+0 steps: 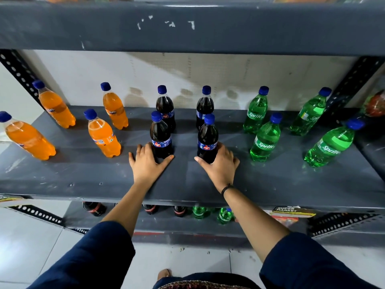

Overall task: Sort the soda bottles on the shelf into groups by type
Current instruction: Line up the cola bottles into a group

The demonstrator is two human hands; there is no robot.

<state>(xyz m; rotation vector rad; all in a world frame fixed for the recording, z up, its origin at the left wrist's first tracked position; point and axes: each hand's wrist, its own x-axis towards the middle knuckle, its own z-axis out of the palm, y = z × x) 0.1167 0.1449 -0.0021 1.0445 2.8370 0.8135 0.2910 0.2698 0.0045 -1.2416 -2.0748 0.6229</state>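
Grey metal, that's the shelf [187,180], and on it stand twelve bottles, all upright, all blue-capped. Count them off: four orange bottles on the left, namely the far-left front one [29,138], the back-left one [56,108], the front one [103,136] and the back one [114,109]. Four dark cola bottles sit in the middle: two at the back [165,108] [204,107], two at the front. Four green Sprite bottles fill the right: back [256,113], front [265,140], back-right [310,113] and the far-right front one [331,146].

The left hand [146,163] lies on the shelf, fingers spread, thumb and forefinger cupped round the base of the left front cola bottle [160,136], touching it. The right hand [220,163] does likewise at the right front cola bottle [208,140], fingers curved behind it, thumb out flat in front. Neither bottle is lifted.

Hard to see: the right back cola bottle is partly hidden by the one in front. Below, on a lower shelf [187,228], only slivers of dark and green bottles show; their number I cannot tell. A reddish item [375,105] at the far right edge is blurred and cut off.
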